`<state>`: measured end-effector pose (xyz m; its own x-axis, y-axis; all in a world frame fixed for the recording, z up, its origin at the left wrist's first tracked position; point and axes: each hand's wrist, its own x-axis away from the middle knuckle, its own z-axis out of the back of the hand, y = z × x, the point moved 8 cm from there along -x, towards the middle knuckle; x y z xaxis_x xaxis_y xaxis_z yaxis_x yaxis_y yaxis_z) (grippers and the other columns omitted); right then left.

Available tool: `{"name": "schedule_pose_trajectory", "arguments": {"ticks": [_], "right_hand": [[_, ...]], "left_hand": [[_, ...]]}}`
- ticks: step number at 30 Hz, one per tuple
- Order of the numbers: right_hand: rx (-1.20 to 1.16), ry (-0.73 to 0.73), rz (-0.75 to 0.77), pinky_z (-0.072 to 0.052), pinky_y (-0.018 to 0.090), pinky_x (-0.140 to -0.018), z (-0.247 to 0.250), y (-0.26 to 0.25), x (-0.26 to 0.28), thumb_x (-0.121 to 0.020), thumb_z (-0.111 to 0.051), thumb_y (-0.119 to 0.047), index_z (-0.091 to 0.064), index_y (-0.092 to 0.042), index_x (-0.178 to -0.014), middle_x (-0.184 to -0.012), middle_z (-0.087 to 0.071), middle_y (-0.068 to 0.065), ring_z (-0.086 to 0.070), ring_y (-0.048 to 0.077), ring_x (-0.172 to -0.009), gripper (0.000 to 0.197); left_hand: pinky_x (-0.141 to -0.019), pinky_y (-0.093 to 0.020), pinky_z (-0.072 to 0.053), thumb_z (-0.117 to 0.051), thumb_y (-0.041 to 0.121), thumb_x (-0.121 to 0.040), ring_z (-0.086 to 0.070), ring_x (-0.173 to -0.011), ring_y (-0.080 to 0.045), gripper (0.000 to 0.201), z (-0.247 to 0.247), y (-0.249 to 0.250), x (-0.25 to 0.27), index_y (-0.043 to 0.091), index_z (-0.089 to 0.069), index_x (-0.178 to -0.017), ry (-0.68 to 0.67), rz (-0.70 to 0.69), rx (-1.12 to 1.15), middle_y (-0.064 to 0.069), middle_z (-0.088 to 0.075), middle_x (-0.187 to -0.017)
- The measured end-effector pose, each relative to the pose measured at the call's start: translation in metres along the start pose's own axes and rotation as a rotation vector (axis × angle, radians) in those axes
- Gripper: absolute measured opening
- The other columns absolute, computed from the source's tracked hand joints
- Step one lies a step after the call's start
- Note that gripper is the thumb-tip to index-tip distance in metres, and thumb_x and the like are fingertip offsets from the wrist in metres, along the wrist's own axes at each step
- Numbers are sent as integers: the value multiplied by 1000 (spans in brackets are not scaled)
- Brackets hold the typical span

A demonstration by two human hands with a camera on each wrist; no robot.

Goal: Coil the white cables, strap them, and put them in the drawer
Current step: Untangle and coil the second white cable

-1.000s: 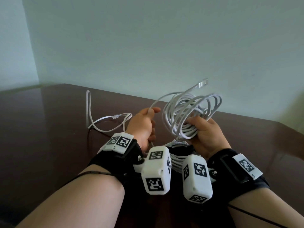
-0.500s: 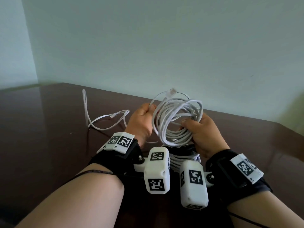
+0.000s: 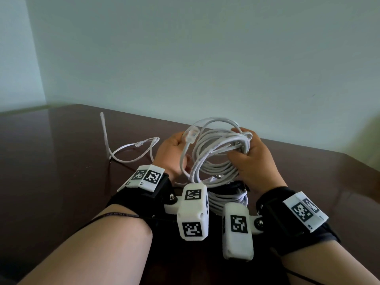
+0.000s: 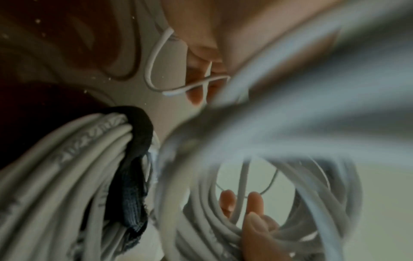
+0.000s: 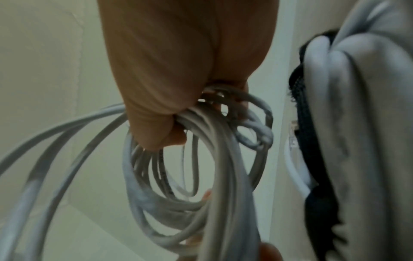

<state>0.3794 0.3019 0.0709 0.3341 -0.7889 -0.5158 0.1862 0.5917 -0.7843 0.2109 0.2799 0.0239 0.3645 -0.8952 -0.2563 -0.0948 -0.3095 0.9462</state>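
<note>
- Seen from the head cam, both hands are up over the dark brown surface (image 3: 51, 182) working one coil of white cable (image 3: 213, 153). The right hand (image 3: 253, 161) has its grip clenched around the coil's right side, fingers wrapped over the top of the loops. The left hand (image 3: 172, 155) has its fingers curled on the free end, with the clear connector (image 3: 191, 135) sticking up just beside them.
- Still in that view, a second bundle (image 3: 226, 199) lies on the surface right under the wrists, with a black strap (image 3: 238, 185) on it, and a loose cable (image 3: 127, 151) trails on the surface to the left, one end poking upward.
- On the left wrist cam it's blurry up close: coil loops (image 4: 257, 203) fill the lower right with fingertips (image 4: 254, 199) showing through the ring. The strapped bundle (image 4: 67, 176) sits lower left, its black strap (image 4: 136, 159) wrapped round the strands. The loose cable (image 4: 156, 70) lies beyond.
- On the right wrist cam, the right hand (image 5: 178, 70) is closed tight on the bunched loops (image 5: 201, 167) hanging below it. The strapped bundle (image 5: 362, 123) is at the right edge with its dark strap (image 5: 301, 123).
</note>
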Motion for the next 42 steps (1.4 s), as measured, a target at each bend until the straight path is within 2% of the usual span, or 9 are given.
{"name": "schedule_pose_trajectory", "arguments": {"ticks": [2, 5, 10, 17, 22, 29, 33, 38, 42], "right_hand": [[-77, -18, -43, -56, 49, -77, 1, 5, -1, -83, -57, -9, -65, -15, -95, -96, -69, 15, -66, 35, -85, 16], [-287, -69, -109, -56, 49, -79, -6, 10, 2, -83, -59, -8, -69, -7, -96, -91, -72, 16, -69, 35, -86, 17], [-553, -55, -184, -55, 53, -81, -11, 12, 5, -80, -61, -4, -69, 2, -98, -96, -70, 25, -68, 40, -90, 20], [-555, 37, -304, -45, 67, -81, -4, 19, 3, -73, -62, -14, -53, 15, -108, -91, -54, 27, -56, 41, -82, 46], [-311, -38, -304, -45, 38, -65, -5, 26, 3, -81, -55, -12, -61, 5, -87, -77, -56, 18, -54, 27, -70, 19], [-399, -38, -277, -55, 50, -75, -6, 25, 2, -90, -48, -7, -73, -10, -68, -71, -71, 12, -68, 30, -70, 32], [-647, 54, -331, -58, 33, -54, 0, 29, 2, -90, -42, 1, -64, 5, -79, -65, -68, 13, -67, 23, -58, 25], [-1050, 115, -371, -58, 39, -53, -2, 35, -6, -95, -41, -15, -74, -14, -54, -68, -70, 10, -71, 24, -62, 53], [-1111, 186, -382, -58, 39, -68, 4, 41, -10, -97, -44, -24, -68, -12, -91, -80, -71, 12, -70, 26, -71, 28]], "left_hand": [[-79, -43, -53, -47, 20, -95, -60, -81, -30, 21, 3, 1, -2, 14, -63, -107, -3, -44, -184, -21, -64, -98], [-61, -35, -53, -44, 8, -97, -59, -69, -27, 31, 2, -2, -7, 21, -63, -118, -40, -25, -280, -18, -68, -96], [-37, -17, -25, -47, 10, -95, -38, -38, -12, 25, -10, -1, 2, 24, -68, -92, -117, 23, -154, 3, -56, -49], [-41, -18, -11, -30, 4, -91, -16, -44, -11, 49, -21, 4, 11, 27, -68, -69, -272, 69, -87, -4, -29, -60], [-43, -18, -11, -37, 17, -99, -19, -36, -9, 52, -17, 6, 11, 21, -64, -54, -250, 36, 52, 1, -34, -44], [-38, -11, -17, -39, 22, -101, -31, -38, -9, 33, -9, 7, 6, 24, -69, -87, -122, 13, 107, 0, -53, -57], [-36, -15, -26, -43, 21, -100, -40, -56, -15, 28, -5, 8, 5, 25, -67, -85, -56, -38, -97, -3, -64, -84], [-45, -22, -34, -39, 24, -102, -47, -70, -11, 26, -4, 8, 3, 27, -63, -93, -57, -65, -198, 4, -70, -87], [-51, -24, -36, -38, 26, -102, -50, -61, -11, 26, -8, 0, 4, 20, -64, -102, -120, 16, -191, -2, -70, -74]]}}
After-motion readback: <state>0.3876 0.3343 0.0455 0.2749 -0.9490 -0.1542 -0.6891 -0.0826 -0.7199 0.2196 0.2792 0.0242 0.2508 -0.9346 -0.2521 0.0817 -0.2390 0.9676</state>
